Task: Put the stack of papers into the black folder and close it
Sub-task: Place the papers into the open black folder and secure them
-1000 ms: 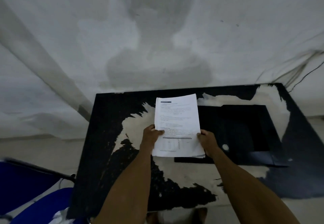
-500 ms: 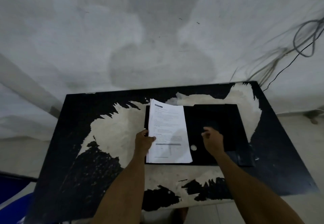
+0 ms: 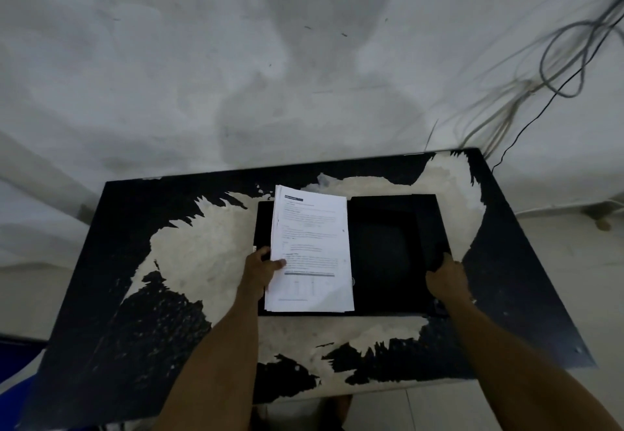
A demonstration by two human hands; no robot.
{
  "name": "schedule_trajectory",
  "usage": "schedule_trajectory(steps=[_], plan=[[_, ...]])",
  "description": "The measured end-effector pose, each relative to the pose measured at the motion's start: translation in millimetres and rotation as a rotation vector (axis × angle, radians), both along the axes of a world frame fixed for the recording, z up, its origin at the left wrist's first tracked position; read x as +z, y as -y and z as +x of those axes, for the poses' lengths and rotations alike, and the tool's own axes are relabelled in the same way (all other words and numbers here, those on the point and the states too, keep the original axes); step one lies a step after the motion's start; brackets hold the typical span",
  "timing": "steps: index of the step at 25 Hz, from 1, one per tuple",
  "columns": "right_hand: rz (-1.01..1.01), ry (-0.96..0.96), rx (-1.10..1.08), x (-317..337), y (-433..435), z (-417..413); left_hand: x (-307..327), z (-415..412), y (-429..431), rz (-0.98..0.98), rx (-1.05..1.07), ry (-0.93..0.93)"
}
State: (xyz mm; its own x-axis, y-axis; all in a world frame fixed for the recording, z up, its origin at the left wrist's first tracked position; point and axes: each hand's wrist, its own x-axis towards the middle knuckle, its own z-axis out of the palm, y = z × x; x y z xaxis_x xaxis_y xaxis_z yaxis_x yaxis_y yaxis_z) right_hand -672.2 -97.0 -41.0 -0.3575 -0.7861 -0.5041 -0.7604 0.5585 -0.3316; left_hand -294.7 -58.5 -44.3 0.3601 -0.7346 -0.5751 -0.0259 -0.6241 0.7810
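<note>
A stack of white printed papers (image 3: 310,248) lies on the left half of an open black folder (image 3: 385,255) in the middle of the table. My left hand (image 3: 261,270) holds the stack at its lower left edge, thumb on top of the sheets. My right hand (image 3: 445,273) grips the folder's right flap near its lower right edge, fingers curled over the rim. The flap under the papers is mostly hidden.
The table (image 3: 189,262) is black with large worn pale patches. A white wall stands behind it, with loose cables (image 3: 557,69) hanging at the upper right. Something blue (image 3: 13,359) shows at the lower left edge.
The papers went from held in both hands above the table to lying on the folder's left half. My right hand let go and moved right to the folder's outer edge.
</note>
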Motion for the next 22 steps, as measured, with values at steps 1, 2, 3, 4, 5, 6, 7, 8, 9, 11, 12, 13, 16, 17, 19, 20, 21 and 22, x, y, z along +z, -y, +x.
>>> schedule_trajectory(steps=[1,2,3,4,5,6,7,8,9,11,12,13,16,17,19,20,21,22], plan=[[0.008,-0.004,0.004,-0.7,-0.3,0.0,0.3,1.4,-0.9,-0.002,0.0,-0.031],[0.014,-0.011,0.001,-0.7,0.2,0.2,0.7,2.7,-1.6,0.002,0.0,-0.067],[0.017,-0.019,0.004,-0.5,0.6,0.4,1.1,2.8,-2.4,0.012,0.0,-0.095],[0.016,-0.028,0.014,-0.2,0.5,0.4,1.1,2.0,-4.0,0.022,-0.005,-0.096],[0.013,-0.035,0.027,-0.2,0.7,0.1,0.5,0.8,-5.2,0.031,-0.011,-0.033],[0.011,-0.038,0.038,-0.4,0.8,-0.3,-1.0,-0.9,-6.2,0.04,-0.015,0.088],[0.01,-0.041,0.042,-1.0,1.0,-0.7,-2.7,-2.8,-7.8,0.051,-0.016,0.225],[0.011,-0.047,0.044,-2.1,0.9,-1.0,-4.3,-4.8,-9.5,0.057,-0.007,0.322],[0.01,-0.054,0.045,-3.3,0.5,-1.4,-5.8,-7.0,-10.9,0.056,0.004,0.351],[0.0,-0.058,0.057,-5.7,-0.3,-2.3,-7.0,-11.3,-11.4,0.054,0.011,0.304],[-0.009,-0.057,0.063,-7.0,-0.8,-3.1,-7.2,-13.0,-10.9,0.055,0.025,0.259],[-0.018,-0.057,0.066,-7.9,-1.3,-3.9,-6.8,-14.2,-10.1,0.045,0.046,0.215],[-0.031,-0.045,0.063,-9.6,-1.5,-5.6,-5.2,-14.3,-5.5,-0.008,0.069,0.144],[-0.033,-0.039,0.06,-9.8,-1.4,-6.0,-5.5,-13.6,-3.5,-0.015,0.059,0.128],[-0.039,-0.031,0.055,-10.7,-1.6,-5.9,-4.4,-13.3,0.7,-0.024,0.036,0.097],[-0.04,-0.03,0.055,-11.2,-1.9,-6.2,-3.9,-14.2,2.6,-0.027,0.028,0.08],[-0.04,-0.03,0.053,-11.8,-2.1,-6.5,-4.3,-14.9,4.0,-0.026,0.027,0.055],[-0.04,-0.031,0.049,-11.9,-1.8,-6.8,-4.4,-15.2,4.9,-0.018,0.035,0.017]])
